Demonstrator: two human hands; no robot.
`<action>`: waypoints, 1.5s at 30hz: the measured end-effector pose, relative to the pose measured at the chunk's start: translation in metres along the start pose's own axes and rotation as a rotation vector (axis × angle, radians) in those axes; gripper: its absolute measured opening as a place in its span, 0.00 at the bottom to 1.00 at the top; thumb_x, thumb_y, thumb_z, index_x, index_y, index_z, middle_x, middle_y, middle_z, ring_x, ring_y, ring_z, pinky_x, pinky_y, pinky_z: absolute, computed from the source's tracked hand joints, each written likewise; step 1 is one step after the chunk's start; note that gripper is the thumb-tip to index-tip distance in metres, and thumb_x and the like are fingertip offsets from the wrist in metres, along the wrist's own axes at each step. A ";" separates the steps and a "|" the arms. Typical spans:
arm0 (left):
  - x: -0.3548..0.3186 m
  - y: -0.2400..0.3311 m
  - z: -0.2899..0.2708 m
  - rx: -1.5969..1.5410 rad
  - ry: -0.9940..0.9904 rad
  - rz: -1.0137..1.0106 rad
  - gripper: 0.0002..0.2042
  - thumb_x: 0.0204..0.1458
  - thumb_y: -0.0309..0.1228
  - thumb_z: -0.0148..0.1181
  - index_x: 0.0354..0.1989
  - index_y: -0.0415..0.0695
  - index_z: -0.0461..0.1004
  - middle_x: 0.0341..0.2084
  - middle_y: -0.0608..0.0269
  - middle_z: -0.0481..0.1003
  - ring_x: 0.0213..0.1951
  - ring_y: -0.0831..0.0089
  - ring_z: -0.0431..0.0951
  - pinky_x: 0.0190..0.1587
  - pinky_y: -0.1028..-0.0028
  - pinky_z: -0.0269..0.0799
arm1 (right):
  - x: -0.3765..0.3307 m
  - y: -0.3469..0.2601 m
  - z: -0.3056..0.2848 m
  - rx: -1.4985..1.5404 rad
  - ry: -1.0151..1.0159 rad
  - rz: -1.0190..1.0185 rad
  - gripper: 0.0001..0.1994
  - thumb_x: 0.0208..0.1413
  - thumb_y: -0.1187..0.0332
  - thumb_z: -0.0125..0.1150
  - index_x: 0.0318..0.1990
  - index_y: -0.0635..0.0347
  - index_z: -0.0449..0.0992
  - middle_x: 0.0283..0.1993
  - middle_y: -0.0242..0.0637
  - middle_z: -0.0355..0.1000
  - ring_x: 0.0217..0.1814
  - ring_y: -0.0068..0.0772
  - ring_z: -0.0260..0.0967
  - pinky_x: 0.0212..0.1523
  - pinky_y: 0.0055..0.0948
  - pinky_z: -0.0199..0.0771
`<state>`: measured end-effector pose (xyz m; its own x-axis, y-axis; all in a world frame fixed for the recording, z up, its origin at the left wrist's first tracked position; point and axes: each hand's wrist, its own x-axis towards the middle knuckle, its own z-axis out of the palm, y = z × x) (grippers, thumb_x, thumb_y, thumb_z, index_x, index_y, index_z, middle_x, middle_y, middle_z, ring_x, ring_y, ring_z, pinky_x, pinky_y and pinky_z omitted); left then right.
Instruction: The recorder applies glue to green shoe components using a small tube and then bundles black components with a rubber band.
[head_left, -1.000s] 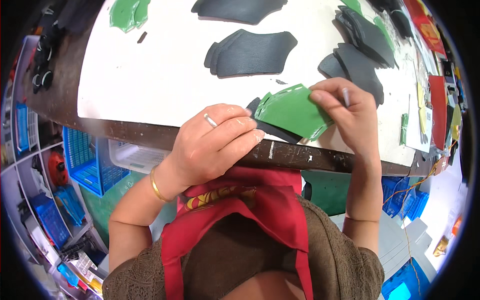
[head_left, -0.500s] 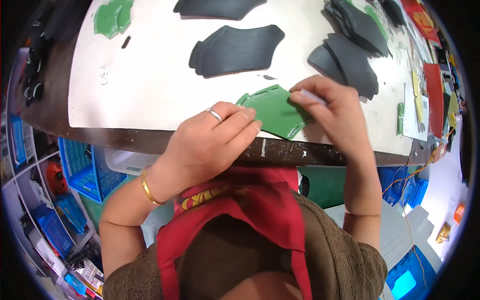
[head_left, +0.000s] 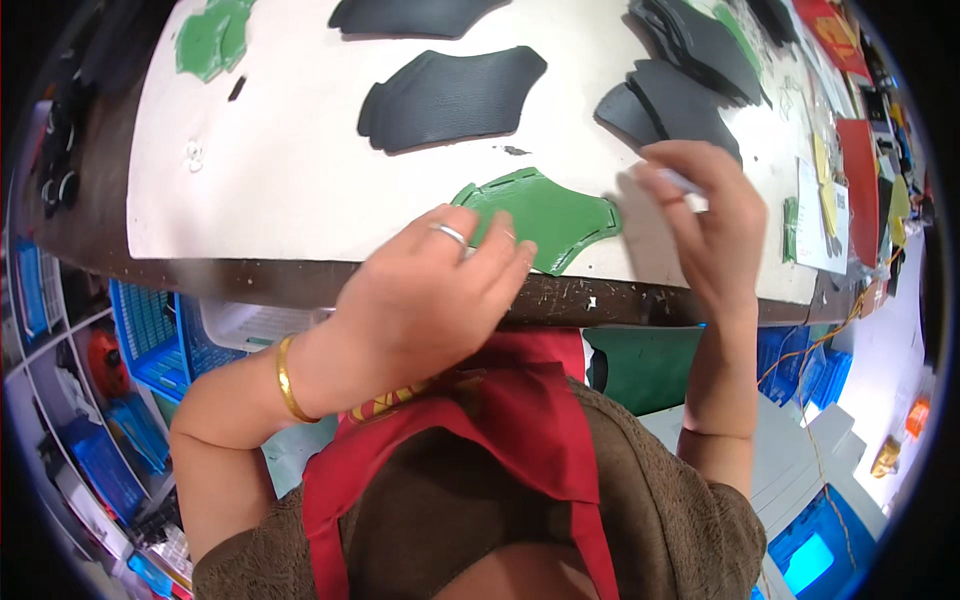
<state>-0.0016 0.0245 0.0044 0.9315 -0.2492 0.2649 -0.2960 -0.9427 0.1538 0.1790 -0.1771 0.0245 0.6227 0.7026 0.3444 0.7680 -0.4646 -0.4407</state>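
A green template-like sheet with slits and shiny strips along its edges lies near the front edge of the white board. My left hand rests over its left side, fingers stretched and a little apart, hiding that corner. To the right of the sheet, clear of it, my right hand is lifted and pinches a small pale, stick-like thing between thumb and fingers; its exact kind does not show.
Beyond the green sheet sits a stack of black leather-like pieces, with another stack farther off. More black pieces lie at the right. Green pieces are at the far left. Blue baskets stand below the table.
My right hand has come off the green sheet and moved right, still pinching the pale thing. The left hand's fingers have loosened on the sheet. The whole view has shifted slightly.
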 end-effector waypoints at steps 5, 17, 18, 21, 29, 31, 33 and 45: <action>-0.003 0.021 0.016 0.054 0.145 0.061 0.16 0.50 0.28 0.58 0.46 0.34 0.79 0.44 0.48 0.78 0.44 0.57 0.80 0.41 0.68 0.82 | 0.018 -0.029 0.006 0.240 -0.089 -0.114 0.15 0.69 0.60 0.54 0.36 0.60 0.80 0.33 0.41 0.76 0.33 0.44 0.73 0.35 0.38 0.71; -0.004 0.025 0.017 0.029 0.165 -0.013 0.13 0.54 0.32 0.54 0.42 0.39 0.78 0.42 0.52 0.77 0.41 0.60 0.79 0.45 0.71 0.82 | 0.053 -0.055 0.032 0.046 -0.450 -0.284 0.08 0.65 0.67 0.61 0.35 0.62 0.79 0.27 0.42 0.75 0.27 0.46 0.74 0.29 0.35 0.72; -0.004 0.024 0.016 0.023 0.171 -0.009 0.13 0.54 0.32 0.54 0.42 0.39 0.78 0.42 0.52 0.77 0.41 0.60 0.79 0.45 0.71 0.82 | 0.051 -0.049 0.028 0.038 -0.452 -0.280 0.08 0.65 0.67 0.61 0.35 0.62 0.79 0.27 0.42 0.75 0.27 0.46 0.74 0.29 0.35 0.72; -0.002 0.023 0.014 0.070 0.139 0.002 0.13 0.53 0.31 0.57 0.45 0.47 0.81 0.49 0.58 0.79 0.40 0.66 0.81 0.32 0.79 0.79 | 0.038 -0.033 0.013 -0.114 -0.277 -0.212 0.12 0.65 0.62 0.62 0.30 0.58 0.75 0.21 0.38 0.74 0.22 0.43 0.74 0.24 0.38 0.69; 0.014 0.021 0.017 0.143 0.178 -0.039 0.14 0.49 0.28 0.59 0.44 0.43 0.82 0.51 0.62 0.80 0.32 0.71 0.76 0.27 0.79 0.76 | -0.016 -0.011 -0.002 0.542 -0.361 -0.048 0.09 0.61 0.65 0.67 0.33 0.60 0.80 0.26 0.35 0.76 0.23 0.37 0.72 0.26 0.31 0.70; 0.017 0.022 0.019 0.134 0.168 -0.043 0.15 0.49 0.28 0.59 0.46 0.43 0.82 0.51 0.61 0.80 0.31 0.71 0.75 0.26 0.79 0.76 | -0.016 -0.011 -0.001 0.452 -0.379 -0.141 0.08 0.59 0.65 0.69 0.33 0.59 0.80 0.25 0.35 0.75 0.23 0.38 0.71 0.26 0.33 0.70; 0.020 0.023 0.017 0.128 0.157 -0.047 0.17 0.49 0.28 0.58 0.48 0.43 0.82 0.51 0.61 0.80 0.29 0.70 0.73 0.26 0.78 0.75 | -0.016 -0.012 0.000 0.303 -0.385 -0.266 0.09 0.54 0.66 0.72 0.33 0.58 0.77 0.23 0.36 0.72 0.23 0.43 0.70 0.26 0.37 0.70; 0.024 0.025 0.011 0.111 0.086 -0.046 0.20 0.48 0.26 0.58 0.51 0.46 0.83 0.52 0.58 0.80 0.29 0.69 0.72 0.27 0.76 0.75 | 0.006 -0.006 0.007 0.089 -0.159 -0.274 0.09 0.57 0.69 0.70 0.33 0.59 0.73 0.26 0.37 0.73 0.23 0.43 0.72 0.23 0.37 0.69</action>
<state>0.0154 -0.0069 0.0041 0.9205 -0.1902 0.3414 -0.2240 -0.9726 0.0621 0.1768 -0.1662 0.0233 0.3579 0.8737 0.3296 0.8833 -0.2024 -0.4228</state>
